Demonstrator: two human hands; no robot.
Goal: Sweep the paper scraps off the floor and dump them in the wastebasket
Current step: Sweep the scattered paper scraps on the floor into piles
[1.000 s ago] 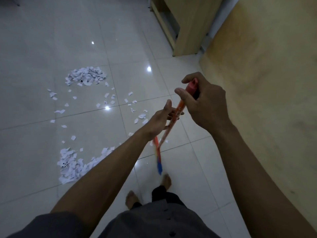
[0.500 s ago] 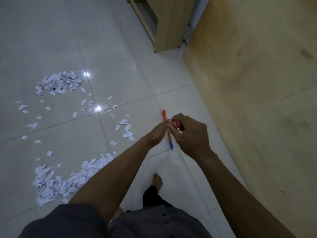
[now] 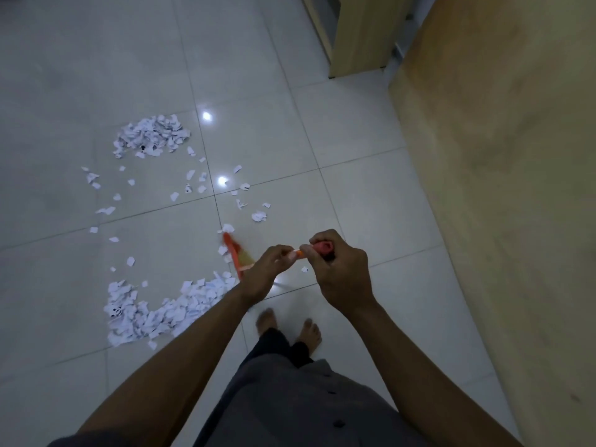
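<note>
Orange plastic broom (image 3: pixel 239 257), gripped by left hand (image 3: pixel 269 269) (lower) and right hand (image 3: pixel 342 272) (top); white paper-scrap heap (image 3: pixel 154 314) just left of broom head.

floor (image 3: pixel 354 195): pale glossy tiles with thin dark joints; two bright spots of reflected light
far pile (image 3: pixel 151 138): white paper scraps heaped on one tile
near pile (image 3: pixel 151 312): larger heap curving rightward; left of two bare feet (image 3: pixel 267 322)
loose scraps (image 3: pixel 193 185): scattered between the piles
broom (image 3: pixel 237 254): orange head, blurred, among scraps
cabinet (image 3: pixel 358 43): wooden; stands at the far edge
</note>
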